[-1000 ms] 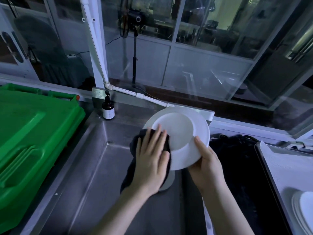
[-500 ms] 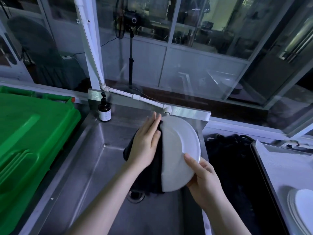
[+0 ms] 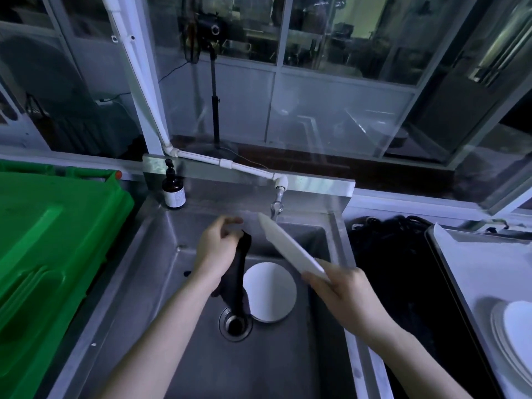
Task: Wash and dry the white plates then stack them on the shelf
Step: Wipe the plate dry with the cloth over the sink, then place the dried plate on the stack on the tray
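The white plate (image 3: 290, 249) is gripped at its near rim by the right hand (image 3: 342, 295), held edge-on and tilted over the sink (image 3: 161, 254), far edge by the tap (image 3: 277, 207). A black cloth (image 3: 237, 277) is pinched in the left hand (image 3: 216, 249), dangling beside a second plate (image 3: 272, 292) lying in the basin. More plates (image 3: 515, 335) are stacked right.

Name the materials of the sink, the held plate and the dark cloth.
The sink looks like stainless steel: brushed grey with soft reflections. The held plate is probably glazed ceramic or melamine, smooth uniform white; I cannot tell which. The dark cloth is soft matte fabric, hanging limp.
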The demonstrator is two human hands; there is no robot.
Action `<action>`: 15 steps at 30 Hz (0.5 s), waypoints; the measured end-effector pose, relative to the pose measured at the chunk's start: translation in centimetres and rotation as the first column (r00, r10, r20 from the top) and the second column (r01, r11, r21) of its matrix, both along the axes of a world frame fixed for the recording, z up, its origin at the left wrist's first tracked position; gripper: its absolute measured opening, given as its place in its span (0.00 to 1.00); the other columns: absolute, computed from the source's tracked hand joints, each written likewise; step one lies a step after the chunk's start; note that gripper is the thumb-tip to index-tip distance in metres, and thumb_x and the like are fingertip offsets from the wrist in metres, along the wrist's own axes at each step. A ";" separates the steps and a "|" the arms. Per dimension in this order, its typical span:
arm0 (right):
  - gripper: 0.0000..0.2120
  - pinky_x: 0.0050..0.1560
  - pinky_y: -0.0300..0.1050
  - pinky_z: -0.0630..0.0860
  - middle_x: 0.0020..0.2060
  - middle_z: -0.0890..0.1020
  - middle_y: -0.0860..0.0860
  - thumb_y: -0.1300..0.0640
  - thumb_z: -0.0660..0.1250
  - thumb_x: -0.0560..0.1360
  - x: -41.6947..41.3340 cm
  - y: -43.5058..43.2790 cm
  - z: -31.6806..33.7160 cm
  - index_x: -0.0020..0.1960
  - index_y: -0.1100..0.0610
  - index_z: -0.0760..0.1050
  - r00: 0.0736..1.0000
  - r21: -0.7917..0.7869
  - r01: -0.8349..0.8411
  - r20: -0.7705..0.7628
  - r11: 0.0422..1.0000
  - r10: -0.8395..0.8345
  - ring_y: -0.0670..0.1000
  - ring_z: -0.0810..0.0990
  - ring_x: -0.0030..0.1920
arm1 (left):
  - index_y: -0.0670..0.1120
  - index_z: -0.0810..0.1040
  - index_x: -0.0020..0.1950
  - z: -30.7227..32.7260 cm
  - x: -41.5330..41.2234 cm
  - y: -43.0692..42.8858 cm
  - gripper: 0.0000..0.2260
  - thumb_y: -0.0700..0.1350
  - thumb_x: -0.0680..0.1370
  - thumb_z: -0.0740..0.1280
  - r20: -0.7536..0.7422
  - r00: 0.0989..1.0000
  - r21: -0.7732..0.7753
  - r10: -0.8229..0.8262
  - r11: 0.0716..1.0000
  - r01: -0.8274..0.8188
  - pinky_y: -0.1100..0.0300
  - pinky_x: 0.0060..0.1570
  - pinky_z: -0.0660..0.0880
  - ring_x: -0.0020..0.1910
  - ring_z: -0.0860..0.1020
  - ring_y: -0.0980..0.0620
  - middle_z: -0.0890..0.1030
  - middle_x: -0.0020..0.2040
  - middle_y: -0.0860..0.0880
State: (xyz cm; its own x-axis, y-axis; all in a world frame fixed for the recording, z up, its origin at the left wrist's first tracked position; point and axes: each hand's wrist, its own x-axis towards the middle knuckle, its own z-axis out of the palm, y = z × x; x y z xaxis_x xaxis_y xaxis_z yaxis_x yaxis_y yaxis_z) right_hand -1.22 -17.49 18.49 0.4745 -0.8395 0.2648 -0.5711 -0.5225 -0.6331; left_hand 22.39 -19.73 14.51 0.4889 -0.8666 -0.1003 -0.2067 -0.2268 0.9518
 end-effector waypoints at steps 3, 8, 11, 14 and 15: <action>0.15 0.49 0.35 0.80 0.54 0.86 0.46 0.61 0.66 0.77 -0.2 0.5 -0.8 0.63 0.56 0.82 0.977 -0.278 -0.141 -0.194 0.950 0.089 0.43 0.84 0.53 | 0.51 0.84 0.47 1.1 -0.5 0.8 0.07 0.50 0.76 0.67 -0.331 0.943 0.020 -0.027 0.999 0.035 0.55 0.47 0.77 0.46 0.83 0.50 0.85 0.43 0.53; 0.22 0.52 0.55 0.82 0.64 0.81 0.54 0.72 0.66 0.73 -3.4 0.5 -3.0 0.65 0.59 0.80 0.900 -0.478 -0.291 -0.430 0.829 0.068 0.56 0.80 0.64 | 0.47 0.83 0.41 1.7 -3.2 2.4 0.04 0.46 0.71 0.75 -0.330 0.931 0.020 -0.157 0.985 0.173 0.68 0.27 0.73 0.29 0.79 0.55 0.83 0.33 0.51; 0.20 0.60 0.57 0.79 0.67 0.78 0.53 0.65 0.55 0.80 -6.0 0.4 -3.8 0.67 0.58 0.78 0.892 -0.476 -0.288 -0.448 0.831 0.052 0.56 0.78 0.67 | 0.51 0.84 0.41 1.4 -5.8 2.7 0.12 0.33 0.71 0.72 -0.322 0.937 -0.001 -0.134 0.990 0.141 0.74 0.29 0.72 0.31 0.80 0.63 0.85 0.35 0.57; 0.20 0.63 0.59 0.77 0.69 0.77 0.52 0.65 0.64 0.78 -8.5 0.4 -3.8 0.69 0.56 0.77 0.902 -0.431 -0.249 -0.429 0.867 0.046 0.55 0.76 0.68 | 0.49 0.85 0.46 1.4 -8.9 2.5 0.14 0.30 0.71 0.69 -0.435 0.899 -0.010 -0.046 0.999 0.046 0.72 0.26 0.72 0.29 0.80 0.62 0.85 0.36 0.55; 0.22 0.64 0.61 0.76 0.69 0.77 0.51 0.65 0.70 0.76 -9.4 0.5 -3.7 0.69 0.55 0.77 0.907 -0.402 -0.227 -0.419 0.887 0.042 0.55 0.76 0.69 | 0.49 0.86 0.47 1.2 -10.1 2.4 0.15 0.30 0.71 0.69 -0.452 0.891 -0.011 -0.034 0.999 0.033 0.71 0.27 0.73 0.32 0.81 0.62 0.86 0.38 0.54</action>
State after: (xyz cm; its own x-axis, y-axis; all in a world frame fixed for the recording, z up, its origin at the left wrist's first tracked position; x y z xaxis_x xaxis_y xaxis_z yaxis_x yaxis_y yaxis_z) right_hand -10.61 -17.04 14.75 0.7148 -0.6032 0.3539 -0.6241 -0.7785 -0.0663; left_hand 12.34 -17.29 15.75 0.3616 -0.8823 -0.3013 0.2388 -0.2247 0.9447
